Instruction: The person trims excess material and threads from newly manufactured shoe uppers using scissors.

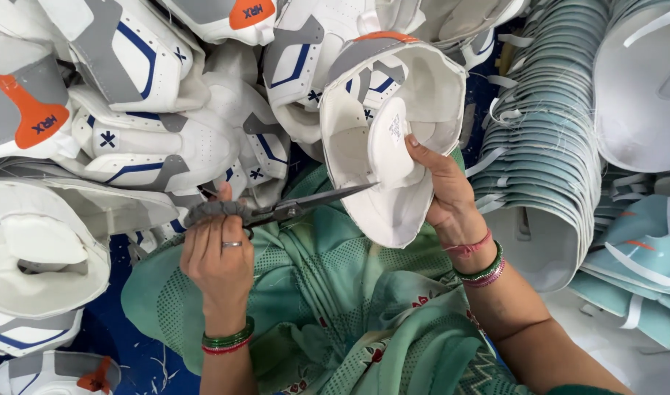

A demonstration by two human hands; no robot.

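We hold a white shoe upper (393,139) in our right hand (444,186), the fingers curled around its right edge and the thumb pressed on the inner lining, so that the open inside faces up toward us. Our left hand (219,245) is closed around the padded handles of a pair of scissors (284,211), a ring on one finger. The blades lie nearly shut, and their tip touches the left inner edge of the upper. Both hands work above our lap, which is draped in green cloth (335,292). To the left lies a heap of white uppers with grey, blue and orange trim (130,95). To the right stands a nested stack of pale teal uppers (547,139).
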